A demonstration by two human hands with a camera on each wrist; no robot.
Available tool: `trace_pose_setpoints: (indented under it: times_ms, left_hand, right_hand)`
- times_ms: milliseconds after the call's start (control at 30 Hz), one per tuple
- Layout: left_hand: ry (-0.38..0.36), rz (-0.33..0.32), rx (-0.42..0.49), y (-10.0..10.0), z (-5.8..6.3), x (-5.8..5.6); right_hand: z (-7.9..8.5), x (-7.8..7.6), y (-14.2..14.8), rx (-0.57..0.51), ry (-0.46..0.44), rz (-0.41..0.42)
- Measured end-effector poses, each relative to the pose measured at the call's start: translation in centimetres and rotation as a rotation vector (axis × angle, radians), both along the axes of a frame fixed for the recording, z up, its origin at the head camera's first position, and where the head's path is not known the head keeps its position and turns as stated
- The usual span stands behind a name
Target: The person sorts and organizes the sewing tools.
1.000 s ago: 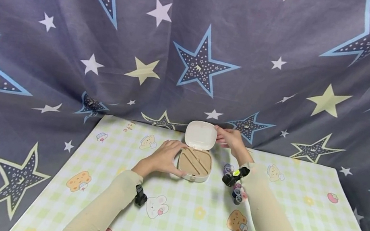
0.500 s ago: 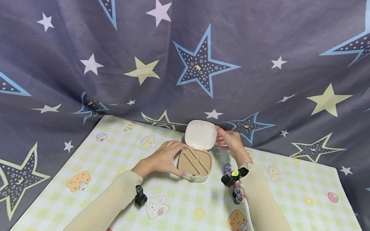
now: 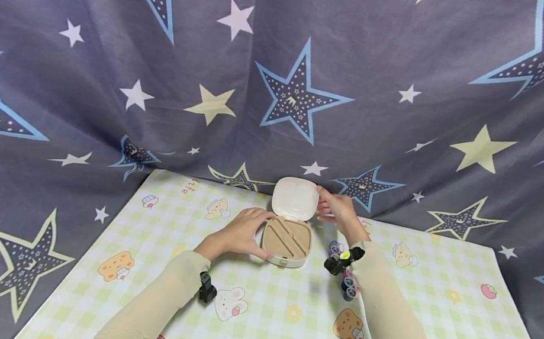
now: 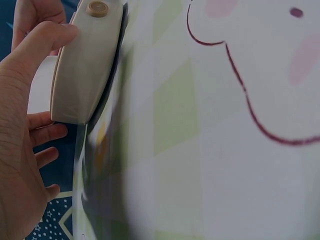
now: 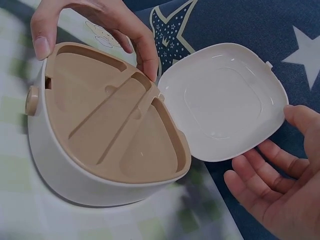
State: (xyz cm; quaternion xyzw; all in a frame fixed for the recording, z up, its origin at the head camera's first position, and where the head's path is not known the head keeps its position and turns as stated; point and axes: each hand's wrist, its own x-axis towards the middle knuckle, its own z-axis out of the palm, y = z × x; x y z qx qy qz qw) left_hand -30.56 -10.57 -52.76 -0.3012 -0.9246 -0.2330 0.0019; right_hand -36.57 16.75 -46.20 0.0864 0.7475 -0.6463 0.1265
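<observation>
A white box (image 5: 85, 172) is set toward the far side of the table (image 3: 265, 336), near its middle, with its hinged lid (image 5: 225, 95) swung up from the far edge and a tan insert (image 5: 90, 90) exposed in its top. The left side of the box is held by the left hand (image 3: 242, 232), its grip curved round the body, with the thumb pressed to the near wall beside the round latch button (image 5: 31, 100). The right edge of the lid is pinched by the grip of the right hand (image 3: 342, 208), between thumb and fingertips. The box is judged to be light, stiff, smooth plastic, perhaps slippery along its curved walls, so it is best held by opposite sides; the lid looks thin and is best guided by its rim, since the hinge could be strained by force. The insert is divided diagonally into shallow compartments, where only tan surface is seen. To the right, small jars (image 3: 350, 292) with clear tops are partly covered by a wrist camera (image 3: 344, 259) and sleeve (image 3: 386, 291); their contents cannot be told.
</observation>
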Motion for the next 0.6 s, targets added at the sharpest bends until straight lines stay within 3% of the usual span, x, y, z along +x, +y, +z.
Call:
trace_pose_setpoints:
  times_ms: [600]
  left_hand:
    - [-0.026,0.010,-0.004,-0.01,0.25,0.09]
  right_hand:
    - [0.38,0.26,0.12,0.086,0.024,0.039]
